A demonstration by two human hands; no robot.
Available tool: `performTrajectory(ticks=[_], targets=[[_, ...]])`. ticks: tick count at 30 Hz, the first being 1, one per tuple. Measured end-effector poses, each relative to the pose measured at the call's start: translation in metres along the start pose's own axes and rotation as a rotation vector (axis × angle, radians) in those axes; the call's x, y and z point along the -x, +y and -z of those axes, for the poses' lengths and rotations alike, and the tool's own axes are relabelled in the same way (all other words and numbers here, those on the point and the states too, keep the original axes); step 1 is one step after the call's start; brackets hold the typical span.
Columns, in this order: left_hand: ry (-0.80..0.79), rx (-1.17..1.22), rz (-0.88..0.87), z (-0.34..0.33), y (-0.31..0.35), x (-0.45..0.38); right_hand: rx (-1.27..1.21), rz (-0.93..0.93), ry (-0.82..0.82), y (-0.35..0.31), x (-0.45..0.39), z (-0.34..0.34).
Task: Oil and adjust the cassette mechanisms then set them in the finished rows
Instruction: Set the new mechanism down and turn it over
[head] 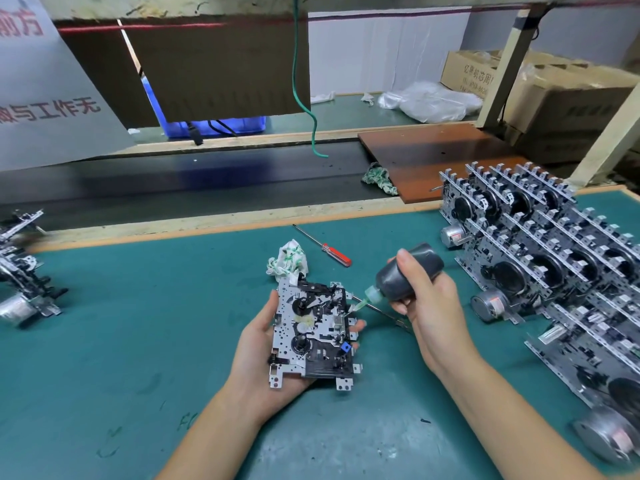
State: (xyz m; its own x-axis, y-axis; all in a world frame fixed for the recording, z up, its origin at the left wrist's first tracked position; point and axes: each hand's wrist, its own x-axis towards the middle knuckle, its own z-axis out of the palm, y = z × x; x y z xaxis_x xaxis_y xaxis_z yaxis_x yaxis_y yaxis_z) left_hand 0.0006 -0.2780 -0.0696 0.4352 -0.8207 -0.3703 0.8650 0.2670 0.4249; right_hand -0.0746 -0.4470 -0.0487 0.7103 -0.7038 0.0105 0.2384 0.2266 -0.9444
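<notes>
My left hand holds a cassette mechanism face up over the green mat, fingers curled round its edges. Its metal plate carries black reels, a white gear and a small blue part. My right hand grips a dark oil bottle tilted down to the left, and also holds a thin metal tool. The bottle's green nozzle touches the mechanism's right edge. Rows of mechanisms with round motors stand on edge at the right.
A red-handled screwdriver and a crumpled green-and-white rag lie just beyond the held mechanism. More mechanisms sit at the left edge. A black conveyor belt runs behind the mat, with a brown board and cardboard boxes farther right.
</notes>
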Motion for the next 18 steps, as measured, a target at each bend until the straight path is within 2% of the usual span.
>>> performTrajectory(ticks=[18], targets=[[-0.021,-0.009,0.007,0.0034,0.0001,0.0000,0.009,0.004,0.018,0.0018,0.0002,0.0002]])
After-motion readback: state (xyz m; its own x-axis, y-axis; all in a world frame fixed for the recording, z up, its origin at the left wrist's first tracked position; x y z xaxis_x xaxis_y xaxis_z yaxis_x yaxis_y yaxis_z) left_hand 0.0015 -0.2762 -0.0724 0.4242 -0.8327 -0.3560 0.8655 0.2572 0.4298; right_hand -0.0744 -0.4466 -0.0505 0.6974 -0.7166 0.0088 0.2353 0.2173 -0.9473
